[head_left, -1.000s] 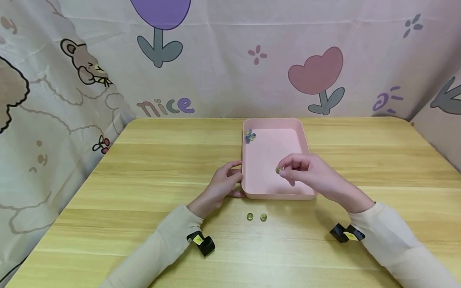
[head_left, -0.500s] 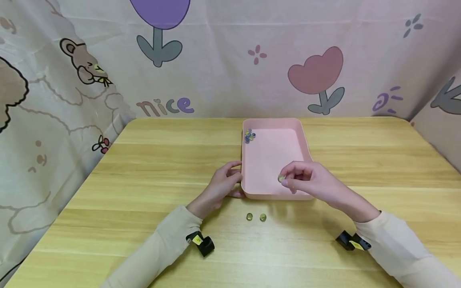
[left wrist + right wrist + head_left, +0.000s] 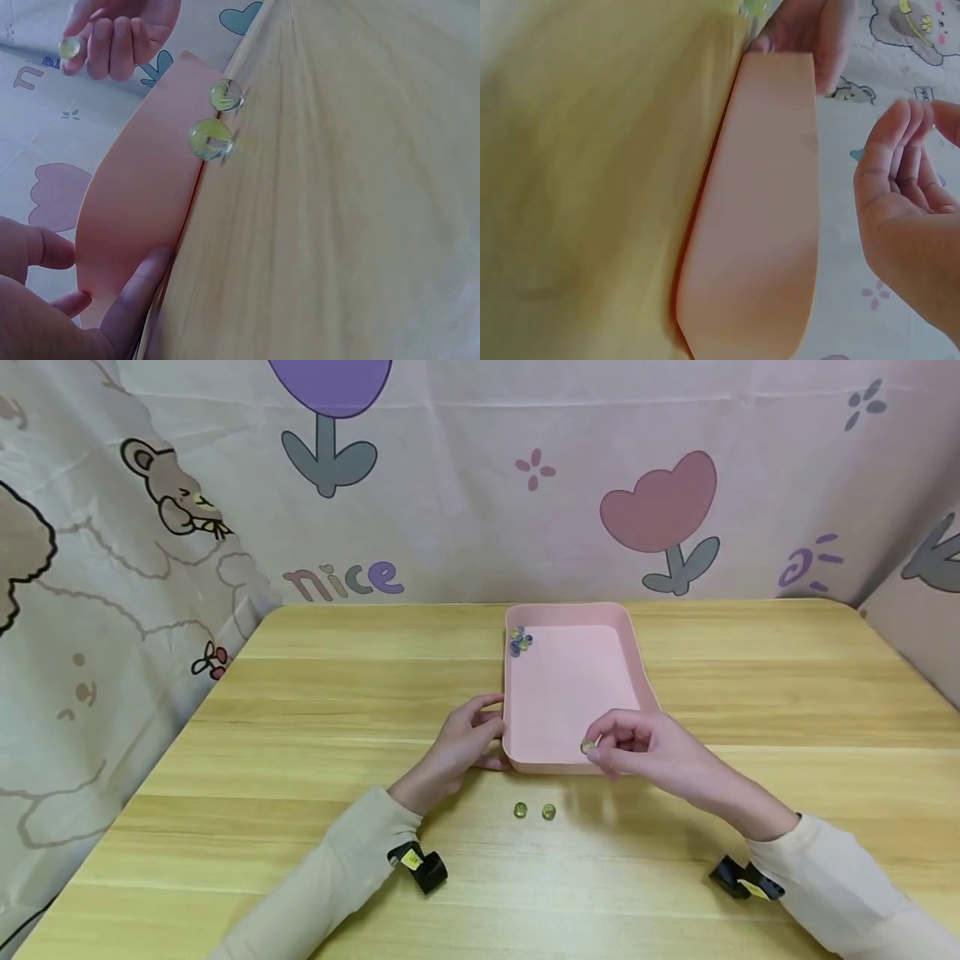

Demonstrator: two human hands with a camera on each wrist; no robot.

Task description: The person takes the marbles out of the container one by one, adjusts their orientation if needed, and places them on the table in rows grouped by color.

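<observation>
A pink tray (image 3: 573, 685) lies on the table, several blue and yellow marbles (image 3: 521, 642) gathered in its far left corner. My left hand (image 3: 468, 739) touches the outside of its near left corner; in the left wrist view, fingers (image 3: 139, 296) lie against the pink wall. Between thumb and fingertips my right hand (image 3: 648, 747) pinches a clear marble (image 3: 69, 48) with yellow-green inside, over the near right part of the tray. Two similar marbles, the left one (image 3: 521, 810) and the right one (image 3: 549, 812), sit on the wood just in front of the tray.
The wooden table (image 3: 360, 693) reaches back to a printed cloth (image 3: 465, 485) that hangs behind and along the sides. A black wrist camera (image 3: 420, 866) is strapped on the left sleeve and another (image 3: 746, 878) on the right sleeve.
My right hand has drawn back toward the tray's near edge and slightly to the right, still pinching the marble. The left hand, the tray and the other marbles have stayed put.
</observation>
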